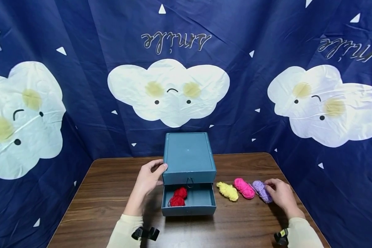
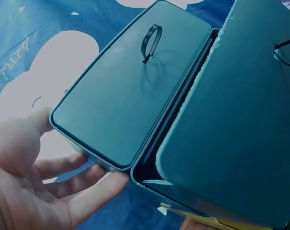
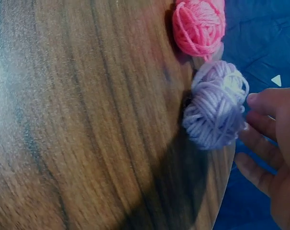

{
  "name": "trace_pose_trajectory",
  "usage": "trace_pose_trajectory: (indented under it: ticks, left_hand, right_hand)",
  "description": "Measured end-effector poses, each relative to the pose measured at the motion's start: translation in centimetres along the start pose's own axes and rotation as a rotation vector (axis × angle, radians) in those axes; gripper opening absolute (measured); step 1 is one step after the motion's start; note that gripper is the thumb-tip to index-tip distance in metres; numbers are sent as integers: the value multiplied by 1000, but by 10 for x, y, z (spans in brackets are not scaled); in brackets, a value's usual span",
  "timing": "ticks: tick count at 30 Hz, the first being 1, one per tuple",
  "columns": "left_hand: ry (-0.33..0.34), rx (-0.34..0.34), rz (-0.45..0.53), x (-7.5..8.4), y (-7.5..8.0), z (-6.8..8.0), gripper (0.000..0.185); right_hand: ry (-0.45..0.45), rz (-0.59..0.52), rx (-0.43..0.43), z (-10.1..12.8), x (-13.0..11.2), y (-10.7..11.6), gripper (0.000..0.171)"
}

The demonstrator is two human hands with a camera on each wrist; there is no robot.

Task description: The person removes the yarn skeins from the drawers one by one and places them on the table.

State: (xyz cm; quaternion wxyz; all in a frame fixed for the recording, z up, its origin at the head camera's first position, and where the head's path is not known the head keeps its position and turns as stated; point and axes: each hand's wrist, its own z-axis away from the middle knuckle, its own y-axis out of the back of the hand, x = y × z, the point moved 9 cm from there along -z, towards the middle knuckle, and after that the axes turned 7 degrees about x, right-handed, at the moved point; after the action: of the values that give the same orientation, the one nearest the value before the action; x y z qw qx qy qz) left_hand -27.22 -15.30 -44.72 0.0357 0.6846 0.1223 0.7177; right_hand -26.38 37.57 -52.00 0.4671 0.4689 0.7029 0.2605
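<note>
A teal two-drawer box [image 1: 189,156] stands mid-table. Its lower drawer [image 1: 189,203] is pulled out, and a red yarn ball [image 1: 178,197] lies inside. My left hand [image 1: 150,177] rests against the box's left side with the thumb at the top front corner. In the left wrist view its fingers [image 2: 87,179] lie straight along the box's edge [image 2: 130,96]. To the right of the box lie a yellow yarn ball [image 1: 227,190], a pink one [image 1: 244,187] and a purple one [image 1: 261,190]. My right hand [image 1: 280,193] touches the purple ball [image 3: 214,105] with its fingertips [image 3: 255,99].
The wooden table [image 1: 111,193] is ringed by a dark blue curtain [image 1: 80,86] printed with white clouds. The purple ball lies close to the table's right edge [image 3: 226,177], with the pink ball [image 3: 198,26] just beside it. Bare wood lies left of the box.
</note>
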Motion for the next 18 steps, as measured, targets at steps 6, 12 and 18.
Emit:
trace_pose_trajectory:
  ticks: [6, 12, 18]
  left_hand:
    - [-2, -1, -18, 3, 0, 2, 53]
    - [5, -6, -23, 2, 1, 2, 52]
    - [5, -6, -13, 2, 1, 3, 51]
  right_hand:
    - [49, -7, 63, -2, -10, 10, 10]
    - [102, -24, 102, -3, -25, 15, 15]
    - [139, -58, 114, -7, -45, 19, 19]
